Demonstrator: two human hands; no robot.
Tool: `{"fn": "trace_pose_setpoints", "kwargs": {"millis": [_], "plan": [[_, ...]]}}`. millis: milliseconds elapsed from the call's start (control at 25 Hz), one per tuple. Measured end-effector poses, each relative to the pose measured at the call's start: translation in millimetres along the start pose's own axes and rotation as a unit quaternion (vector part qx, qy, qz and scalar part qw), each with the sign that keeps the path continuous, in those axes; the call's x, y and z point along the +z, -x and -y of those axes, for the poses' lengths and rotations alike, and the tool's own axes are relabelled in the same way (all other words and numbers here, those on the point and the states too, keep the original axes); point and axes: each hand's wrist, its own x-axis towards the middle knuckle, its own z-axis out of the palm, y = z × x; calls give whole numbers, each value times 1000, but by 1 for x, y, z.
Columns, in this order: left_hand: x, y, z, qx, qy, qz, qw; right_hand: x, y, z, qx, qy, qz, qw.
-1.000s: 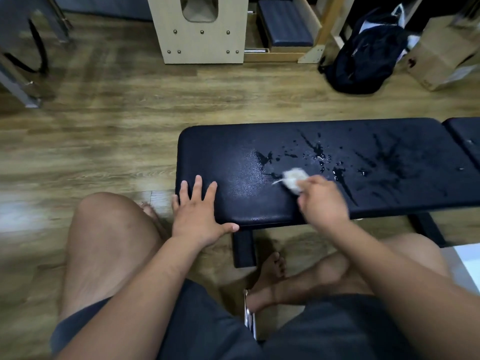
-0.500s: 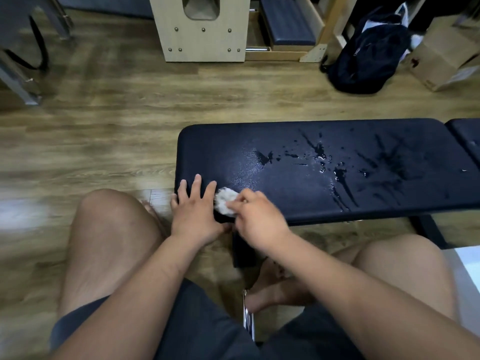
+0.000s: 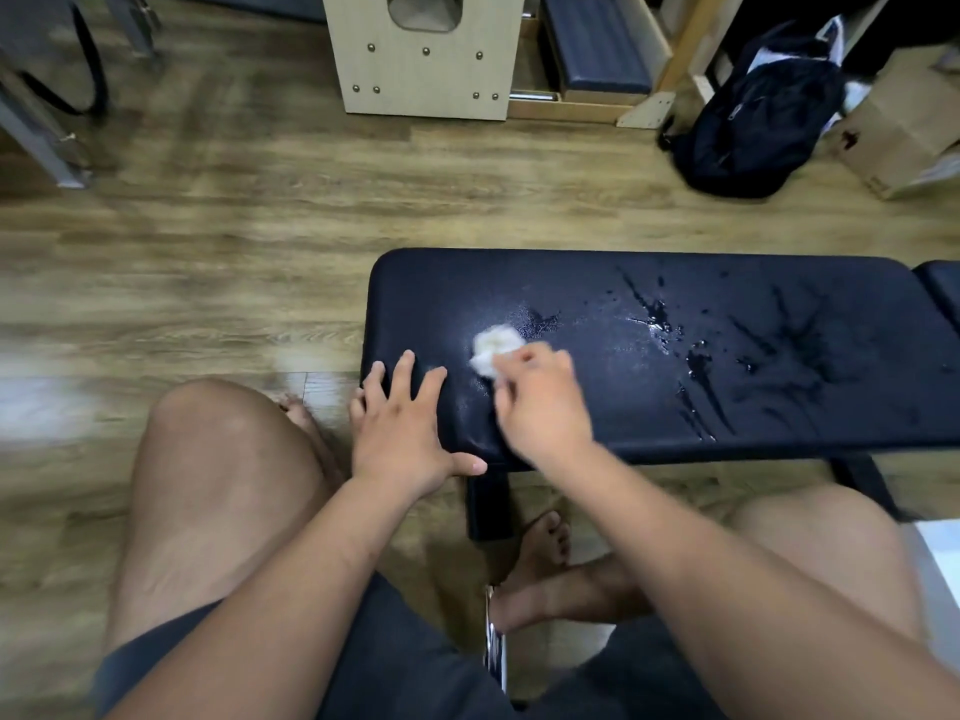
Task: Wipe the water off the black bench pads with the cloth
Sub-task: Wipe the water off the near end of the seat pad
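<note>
Water point(image 3: 657, 314) is lying in glossy splashes and streaks across the right half of the long black bench pad point(image 3: 623, 275), a grained cushion with rounded corners. The right hand point(image 3: 540, 407) is gripping a crumpled white cloth point(image 3: 496, 345) and pressing it onto the pad, just left of the nearest puddle. The left hand point(image 3: 400, 439) is resting flat, fingers spread, on the pad's near left corner. A second black pad point(image 3: 940, 288) is showing at the right edge. Far across the wood-plank floor point(image 3: 260, 226), a pale wooden frame point(image 3: 660, 39) is holding a dark blue cushion point(image 3: 597, 44). Half a second ago the cloth was beside the left hand's fingers; now it is sitting farther in and rightward.
</note>
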Motion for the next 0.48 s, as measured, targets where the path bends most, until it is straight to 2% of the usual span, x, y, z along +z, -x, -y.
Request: {"fn": "trace_pose_setpoints", "kwargs": {"millis": [80,160,200,280,360,440,480], "plan": [[1,1,-1,1,1,-5,1000,0,38,14,-88,-56,34,994],[2,1,-1,-1,-4,-6,1000,-9,52,-14,-166,-73,37,983],[2,0,-2,-2,-7,-4,1000,-15,48,-37,-178,-54,26,982],[1,0,-2,-3,-8,1,1000,-31,20,-82,-98,15,-15,995],[1,1,-1,-6,-4,-2,1000,-45,-16,-112,45,52,-45,997],[0,2,0,-3,-7,-6,1000,-43,-50,-110,156,53,-67,984],[-1,2,-1,-2,-10,-7,1000,-37,-59,-93,167,53,-66,982]]}}
